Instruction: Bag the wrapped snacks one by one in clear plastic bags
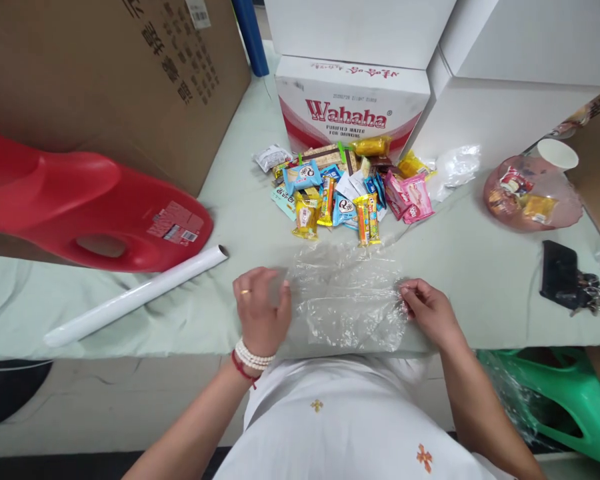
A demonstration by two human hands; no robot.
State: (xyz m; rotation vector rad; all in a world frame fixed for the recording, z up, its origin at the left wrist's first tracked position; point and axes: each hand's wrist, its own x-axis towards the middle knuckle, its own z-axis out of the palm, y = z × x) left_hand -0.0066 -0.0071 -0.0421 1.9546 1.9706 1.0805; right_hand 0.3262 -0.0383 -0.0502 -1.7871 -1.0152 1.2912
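Observation:
A clear plastic bag (pixel 350 300) lies spread and wrinkled on the table in front of me. Its right edge is pinched between the thumb and fingers of my right hand (pixel 427 310). My left hand (pixel 263 307) is at the bag's left edge, thumb apart from the slightly blurred fingers; whether it touches the plastic is hard to see. Just beyond the bag sits a pile of wrapped snacks (pixel 345 210), with blue, yellow and pink packets among them.
Behind the snacks stands a Wahaha water carton (pixel 355 107). To the left are a red jug (pixel 125 180), a white tube (pixel 140 293) and a large cardboard box (pixel 105 80). On the right are a pink bowl (pixel 565 213) with packets and a black key case (pixel 557 273) with keys.

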